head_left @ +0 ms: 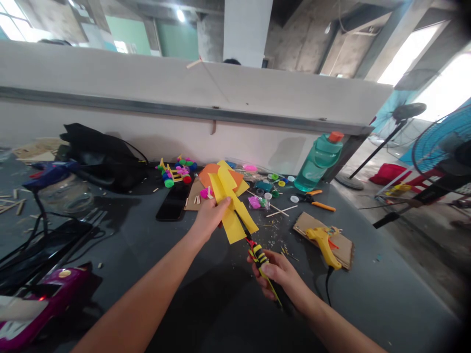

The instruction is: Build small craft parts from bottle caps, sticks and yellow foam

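My left hand (214,212) pinches a folded sheet of yellow paper (230,223), holding it above the dark table. The paper is parted along its lower portion, with a flap on either side. My right hand (274,274) is closed round the yellow-and-black handle of a utility knife (259,255). Its dark blade points up and away from me and lies against the paper at the parting. Behind the yellow paper sits an orange paper piece (208,174). Part of the right hand's fingers is hidden under the handle.
A yellow glue gun (324,245) rests on cardboard (348,252) at right, near orange-handled pliers (322,206) and a green bottle (318,164). A phone (171,202), a colourful toy (176,174) and a black bag (99,162) are on the left. A purple device (59,296) stands at front left.
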Tool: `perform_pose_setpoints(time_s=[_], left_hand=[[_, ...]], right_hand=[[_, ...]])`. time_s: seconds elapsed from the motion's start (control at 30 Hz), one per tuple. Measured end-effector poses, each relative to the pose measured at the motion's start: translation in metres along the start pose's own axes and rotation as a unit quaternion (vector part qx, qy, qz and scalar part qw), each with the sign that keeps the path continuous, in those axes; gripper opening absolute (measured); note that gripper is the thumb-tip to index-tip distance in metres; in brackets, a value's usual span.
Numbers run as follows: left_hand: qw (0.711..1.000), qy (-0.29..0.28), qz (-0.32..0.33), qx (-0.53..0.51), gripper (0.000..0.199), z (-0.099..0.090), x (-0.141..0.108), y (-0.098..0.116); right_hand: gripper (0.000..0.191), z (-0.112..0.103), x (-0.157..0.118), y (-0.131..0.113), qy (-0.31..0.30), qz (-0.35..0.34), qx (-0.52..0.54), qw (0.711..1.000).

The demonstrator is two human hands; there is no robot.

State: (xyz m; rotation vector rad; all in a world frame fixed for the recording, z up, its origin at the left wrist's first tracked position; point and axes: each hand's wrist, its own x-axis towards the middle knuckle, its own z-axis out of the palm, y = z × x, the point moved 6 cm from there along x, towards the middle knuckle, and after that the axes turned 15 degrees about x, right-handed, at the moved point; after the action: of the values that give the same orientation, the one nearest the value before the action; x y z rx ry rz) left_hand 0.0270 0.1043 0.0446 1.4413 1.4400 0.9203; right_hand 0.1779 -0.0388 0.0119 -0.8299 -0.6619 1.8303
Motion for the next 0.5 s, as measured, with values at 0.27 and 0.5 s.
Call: perform_pose_setpoints(time_s=[0.27,0.5], left_hand=[[0.999,0.019,0.010,0.042,0.024,-0.0036,0.0011,0.0022],[0.999,0.008,0.026,0.031,0.026,-0.0002,0.0014,-0.0003]], right_hand=[[0.039,-0.0027,-0.0001,0.0036,-0.004,0.002,0.006,1.000],[0.037,-0.0031,0.0016,0.0035,-0.001,0.000,0.005,1.000]])
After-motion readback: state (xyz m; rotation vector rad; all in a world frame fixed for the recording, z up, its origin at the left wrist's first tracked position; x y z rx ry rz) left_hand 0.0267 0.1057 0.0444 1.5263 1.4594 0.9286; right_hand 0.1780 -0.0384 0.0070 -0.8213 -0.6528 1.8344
